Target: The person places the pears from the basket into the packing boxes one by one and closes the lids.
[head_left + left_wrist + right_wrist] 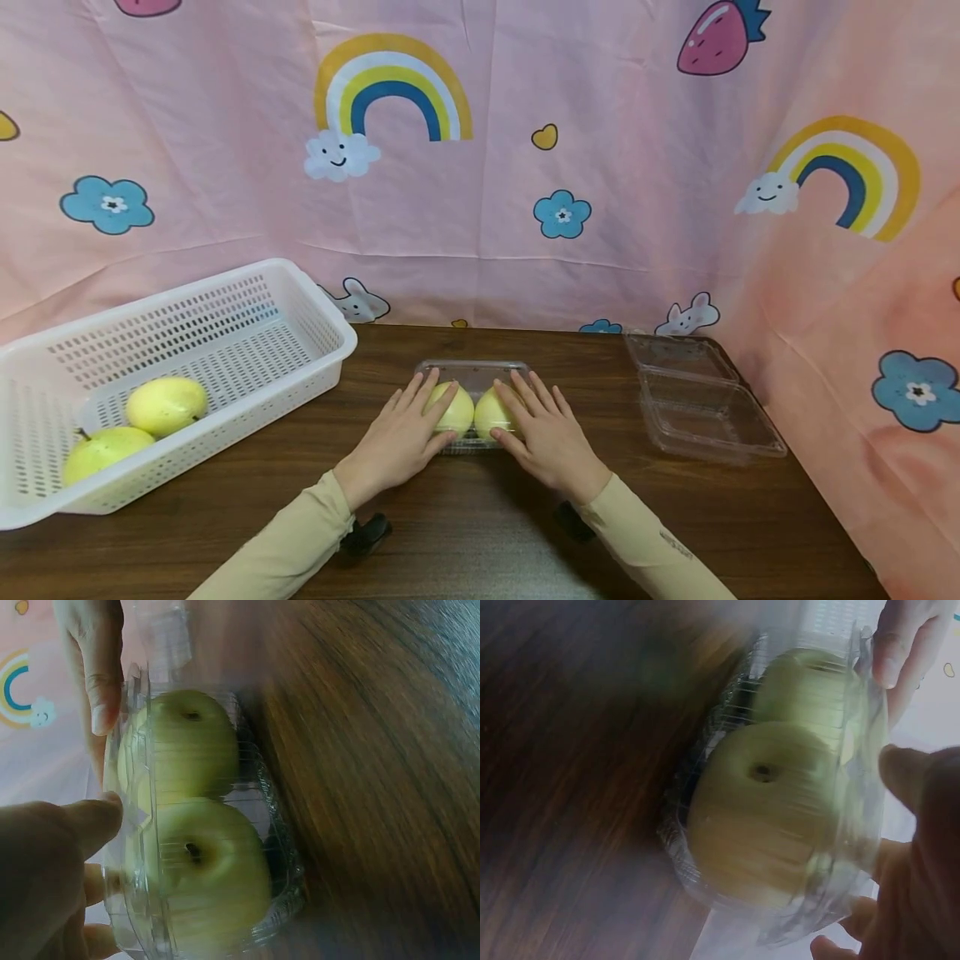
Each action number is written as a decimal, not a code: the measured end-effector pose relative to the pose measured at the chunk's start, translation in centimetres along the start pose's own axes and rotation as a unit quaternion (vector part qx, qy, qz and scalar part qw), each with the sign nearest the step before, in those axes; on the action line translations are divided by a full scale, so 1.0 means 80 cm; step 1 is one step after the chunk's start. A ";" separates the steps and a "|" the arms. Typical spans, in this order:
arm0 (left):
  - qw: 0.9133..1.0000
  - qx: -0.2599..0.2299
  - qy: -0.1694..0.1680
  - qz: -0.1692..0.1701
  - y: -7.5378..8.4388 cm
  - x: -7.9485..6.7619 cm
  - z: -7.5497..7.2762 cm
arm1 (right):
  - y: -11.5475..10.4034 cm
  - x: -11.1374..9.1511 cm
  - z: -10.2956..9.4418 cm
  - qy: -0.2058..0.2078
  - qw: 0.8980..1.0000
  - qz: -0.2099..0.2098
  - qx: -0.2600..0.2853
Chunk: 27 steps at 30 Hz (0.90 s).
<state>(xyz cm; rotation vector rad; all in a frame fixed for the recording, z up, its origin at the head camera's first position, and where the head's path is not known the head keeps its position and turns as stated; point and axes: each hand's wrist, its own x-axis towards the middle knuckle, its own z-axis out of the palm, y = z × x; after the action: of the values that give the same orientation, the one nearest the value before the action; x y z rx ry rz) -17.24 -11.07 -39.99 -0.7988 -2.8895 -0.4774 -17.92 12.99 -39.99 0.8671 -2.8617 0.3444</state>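
Left hand (397,437) and right hand (551,440), fingers straight, are pressing the box lid (480,373), maybe keeping pears (456,413) inside.

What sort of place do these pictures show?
Probably an indoor work corner, perhaps a makeshift one: a patterned cloth hangs behind a table, on which a clear box holds fruit.

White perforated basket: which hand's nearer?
Left. The left hand rests on the left half of the clear plastic container, right of the white perforated basket; the right hand rests on the container's other half, farther right.
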 end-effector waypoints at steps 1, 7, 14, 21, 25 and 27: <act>1.000 0.002 -0.001 0.001 0.000 0.000 0.000 | 0.001 0.001 0.001 0.000 1.000 0.001 -0.003; 1.000 0.019 -0.001 0.001 0.000 0.003 0.002 | 0.005 0.006 0.004 -0.004 1.000 0.006 -0.006; 0.999 0.047 -0.006 -0.001 -0.003 0.010 0.005 | 0.007 0.014 0.004 -0.011 1.000 0.011 -0.007; 0.998 0.064 -0.015 -0.004 -0.010 0.020 0.006 | 0.010 0.026 0.005 -0.017 1.000 0.016 -0.006; 0.998 0.062 -0.023 -0.011 -0.015 0.027 0.006 | 0.011 0.033 0.004 -0.024 0.999 0.022 -0.009; 0.998 0.059 -0.024 -0.012 -0.019 0.031 0.007 | 0.012 0.037 0.003 -0.029 0.999 0.025 -0.012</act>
<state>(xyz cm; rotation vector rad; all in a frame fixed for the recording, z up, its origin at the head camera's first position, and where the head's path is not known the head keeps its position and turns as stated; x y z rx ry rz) -20.18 -10.91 -40.45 -0.7684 -2.9426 -0.2887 -20.93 12.17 -39.86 0.8151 -2.9383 0.2961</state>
